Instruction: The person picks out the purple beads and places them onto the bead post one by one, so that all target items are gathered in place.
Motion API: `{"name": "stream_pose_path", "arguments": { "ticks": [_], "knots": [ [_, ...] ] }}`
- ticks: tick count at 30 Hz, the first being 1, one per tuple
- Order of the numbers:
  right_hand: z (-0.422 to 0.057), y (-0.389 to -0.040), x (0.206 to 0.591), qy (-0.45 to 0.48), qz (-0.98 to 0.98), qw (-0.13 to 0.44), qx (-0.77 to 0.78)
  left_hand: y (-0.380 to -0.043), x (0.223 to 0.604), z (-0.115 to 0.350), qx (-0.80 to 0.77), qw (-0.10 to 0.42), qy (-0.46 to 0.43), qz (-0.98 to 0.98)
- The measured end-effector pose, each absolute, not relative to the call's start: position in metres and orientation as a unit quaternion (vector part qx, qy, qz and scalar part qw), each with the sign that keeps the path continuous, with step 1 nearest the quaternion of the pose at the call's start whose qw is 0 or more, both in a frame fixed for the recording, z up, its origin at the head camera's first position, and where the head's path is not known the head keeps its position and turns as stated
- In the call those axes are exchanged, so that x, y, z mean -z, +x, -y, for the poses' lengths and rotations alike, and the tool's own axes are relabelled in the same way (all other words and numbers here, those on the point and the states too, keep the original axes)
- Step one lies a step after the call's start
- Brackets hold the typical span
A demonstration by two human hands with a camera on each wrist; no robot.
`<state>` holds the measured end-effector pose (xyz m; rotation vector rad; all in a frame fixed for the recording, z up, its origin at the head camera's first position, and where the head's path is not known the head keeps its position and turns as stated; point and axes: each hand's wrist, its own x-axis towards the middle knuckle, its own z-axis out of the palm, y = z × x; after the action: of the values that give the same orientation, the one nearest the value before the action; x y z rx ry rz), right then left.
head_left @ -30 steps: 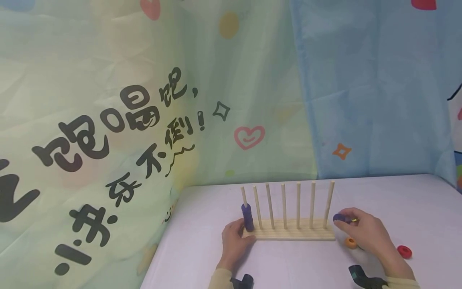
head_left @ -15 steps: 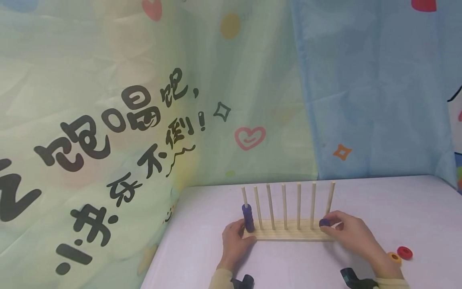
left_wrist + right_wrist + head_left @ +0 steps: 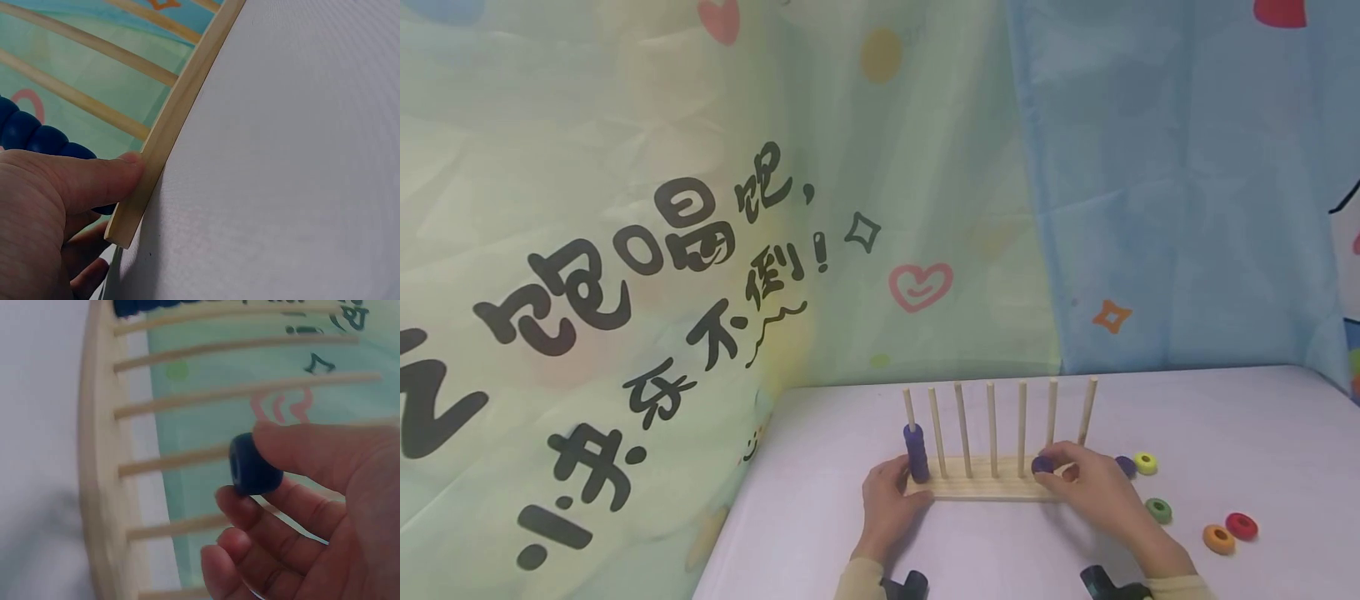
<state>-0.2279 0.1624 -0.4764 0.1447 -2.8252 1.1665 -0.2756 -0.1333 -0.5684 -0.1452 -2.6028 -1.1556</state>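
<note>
A wooden peg rack (image 3: 977,489) with a row of upright pegs stands on the table. Several purple beads (image 3: 915,454) are stacked on its leftmost peg. My left hand (image 3: 889,500) grips the rack's left end; in the left wrist view its thumb (image 3: 115,178) presses the front edge of the base. Between thumb and fingers, my right hand (image 3: 1097,492) pinches a single purple bead (image 3: 1042,465), held before the pegs at the rack's right part. The right wrist view shows this bead (image 3: 257,467) off the pegs, its hole facing the base.
Right of the rack lie loose beads: a purple bead (image 3: 1125,467), a yellow bead (image 3: 1146,463), a green bead (image 3: 1158,510), an orange bead (image 3: 1218,538) and a red bead (image 3: 1242,525). A printed cloth backdrop (image 3: 925,208) hangs behind the white table (image 3: 1000,550).
My right hand has carried the purple bead leftward from beyond the rack's right end to the pegs, uncovering loose beads on the table. My left hand has stayed at the rack's left end.
</note>
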Motion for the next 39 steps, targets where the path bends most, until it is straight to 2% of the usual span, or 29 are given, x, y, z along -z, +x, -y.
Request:
{"name": "stream_pose_path", "arguments": {
  "ticks": [18,31,39],
  "knots": [
    [-0.115,-0.233,0.493,0.075,0.908,0.047,-0.409,-0.277,0.564,0.132,0.415,0.145,-0.039,0.898],
    [-0.085,-0.230,0.507,0.115,0.894,0.084,-0.426,-0.279,0.564,0.132,0.408,0.168,-0.052,0.896],
    [-0.078,-0.224,0.520,0.128,0.885,0.076,-0.441,-0.278,0.568,0.132,0.398,0.165,-0.053,0.901]
  ]
}}
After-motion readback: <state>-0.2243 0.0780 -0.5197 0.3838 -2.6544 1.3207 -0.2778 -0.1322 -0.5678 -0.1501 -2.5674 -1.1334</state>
